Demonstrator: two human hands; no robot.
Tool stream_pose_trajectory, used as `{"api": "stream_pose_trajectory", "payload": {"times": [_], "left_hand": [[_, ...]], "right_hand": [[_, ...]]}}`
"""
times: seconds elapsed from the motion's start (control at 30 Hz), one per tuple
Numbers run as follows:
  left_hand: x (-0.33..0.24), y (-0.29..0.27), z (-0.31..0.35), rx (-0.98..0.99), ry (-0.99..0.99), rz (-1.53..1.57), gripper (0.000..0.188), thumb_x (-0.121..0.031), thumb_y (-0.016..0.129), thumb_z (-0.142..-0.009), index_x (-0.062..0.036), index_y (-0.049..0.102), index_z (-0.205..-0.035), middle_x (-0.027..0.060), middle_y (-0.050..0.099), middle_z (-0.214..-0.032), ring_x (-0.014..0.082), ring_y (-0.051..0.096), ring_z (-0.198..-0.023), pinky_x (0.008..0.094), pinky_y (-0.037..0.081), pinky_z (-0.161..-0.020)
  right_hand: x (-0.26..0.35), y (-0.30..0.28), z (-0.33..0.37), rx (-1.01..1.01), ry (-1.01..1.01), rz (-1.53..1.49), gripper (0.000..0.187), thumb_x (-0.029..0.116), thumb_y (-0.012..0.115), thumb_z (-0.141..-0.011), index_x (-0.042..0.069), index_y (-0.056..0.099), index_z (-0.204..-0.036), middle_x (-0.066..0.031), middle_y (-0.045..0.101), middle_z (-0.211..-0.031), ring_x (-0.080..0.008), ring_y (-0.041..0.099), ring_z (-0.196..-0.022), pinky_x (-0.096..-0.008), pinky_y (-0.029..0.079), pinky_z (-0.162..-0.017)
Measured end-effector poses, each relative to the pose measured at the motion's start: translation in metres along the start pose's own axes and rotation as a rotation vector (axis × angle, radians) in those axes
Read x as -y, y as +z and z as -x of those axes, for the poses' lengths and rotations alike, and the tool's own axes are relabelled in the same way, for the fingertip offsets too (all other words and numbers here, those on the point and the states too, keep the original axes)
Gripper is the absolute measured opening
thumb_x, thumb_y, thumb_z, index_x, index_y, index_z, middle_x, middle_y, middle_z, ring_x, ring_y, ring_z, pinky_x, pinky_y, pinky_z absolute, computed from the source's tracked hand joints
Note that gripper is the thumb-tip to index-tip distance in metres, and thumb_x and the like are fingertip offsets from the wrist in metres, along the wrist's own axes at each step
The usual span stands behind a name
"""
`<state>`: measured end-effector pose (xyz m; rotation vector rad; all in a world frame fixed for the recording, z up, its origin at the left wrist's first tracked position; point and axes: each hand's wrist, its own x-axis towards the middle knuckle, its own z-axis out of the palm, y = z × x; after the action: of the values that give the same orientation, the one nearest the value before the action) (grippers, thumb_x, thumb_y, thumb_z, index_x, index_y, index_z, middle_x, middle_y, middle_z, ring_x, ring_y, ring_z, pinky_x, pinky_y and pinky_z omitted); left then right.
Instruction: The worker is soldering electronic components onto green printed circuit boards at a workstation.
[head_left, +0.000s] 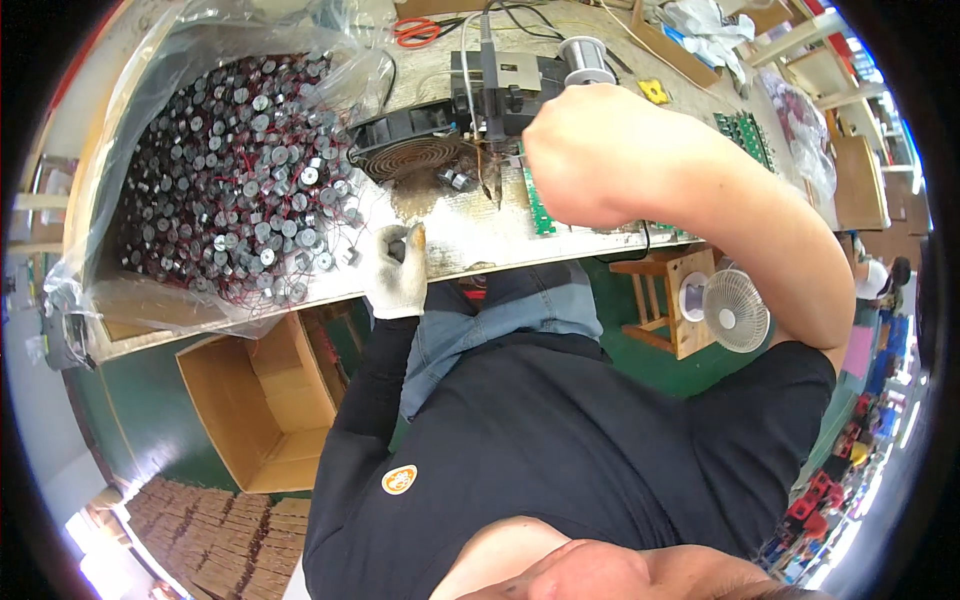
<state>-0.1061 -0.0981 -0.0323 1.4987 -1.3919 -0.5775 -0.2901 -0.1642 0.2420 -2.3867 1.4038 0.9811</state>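
Nearest the camera: the person's own bare skin at the lower edge, then the black shirt with an orange-and-white round badge on the chest.
Right hand: bare, back upward, curled in like a fist over the bench — its fingertips are hidden, so I cannot tell whether it grasps anything.
Green board strip: on the bench, just beside the right hand and partly covered by it.
Left hand: in a white glove at the bench's front edge, fingers bent and thumb raised; a dark spot shows between them, but I cannot tell whether it is a held part or just a gap.
Small round parts: heaped at the left with red wires among them, clear plastic around the pile; a few lie apart near the soldering tip.
Soldering rig: upright between the hands, farther back, its tip pointing down.
Black fan: left of the rig, touching the bench.
Back of the bench: orange-handled scissors, a wire spool — and more green boards at the right.
Below: a cardboard box at the left; a white desk fan beside a wooden stool at the right.
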Motion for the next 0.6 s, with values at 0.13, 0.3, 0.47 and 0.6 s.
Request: {"api": "stream_pose_trajectory", "payload": {"times": [0.13,0.3,0.47,0.6], "left_hand": [[0.007,-0.005,0.004,-0.035,0.016,-0.026,0.03,-0.019,0.072,-0.086,-0.0016,0.054,-0.07,0.0022,0.05,-0.058,0.0097,0.043,-0.055,0.0261,0.038,-0.053],[0.004,0.001,0.002,-0.007,0.053,-0.026,0.044,-0.021,0.071,-0.087,-0.0071,0.039,-0.061,0.0021,0.032,-0.052,0.0132,0.031,-0.05,0.0302,0.03,-0.048],[-0.001,0.0,0.002,-0.017,-0.01,-0.053,0.043,-0.022,0.072,-0.087,-0.0074,0.04,-0.061,0.0025,0.035,-0.052,0.0131,0.033,-0.05,0.0291,0.032,-0.049],[0.001,0.0,0.002,0.003,-0.014,-0.103,0.042,-0.022,0.072,-0.086,-0.0074,0.042,-0.062,0.0022,0.037,-0.052,0.0127,0.034,-0.05,0.0287,0.033,-0.049]], "right_hand": [[-0.056,0.069,0.018,-0.17,-0.023,-0.187,0.033,0.028,0.058,-0.084,-0.002,0.069,-0.089,-0.0219,0.067,-0.086,-0.0381,0.065,-0.085,-0.0454,0.052,-0.079],[-0.069,0.231,0.01,-0.645,0.244,-0.732,0.037,0.032,0.064,-0.085,0.001,0.063,-0.106,-0.0183,0.06,-0.095,-0.0364,0.06,-0.09,-0.0433,0.049,-0.08],[-0.036,0.267,-0.037,-1.023,0.399,-0.45,0.038,0.026,0.069,-0.077,0.0,0.061,-0.103,-0.0173,0.057,-0.093,-0.0357,0.055,-0.088,-0.044,0.044,-0.078],[-0.031,0.266,-0.057,-1.035,0.453,-0.357,0.041,0.028,0.069,-0.078,-0.001,0.06,-0.105,-0.0154,0.057,-0.094,-0.0335,0.053,-0.091,-0.0429,0.04,-0.081]]}}
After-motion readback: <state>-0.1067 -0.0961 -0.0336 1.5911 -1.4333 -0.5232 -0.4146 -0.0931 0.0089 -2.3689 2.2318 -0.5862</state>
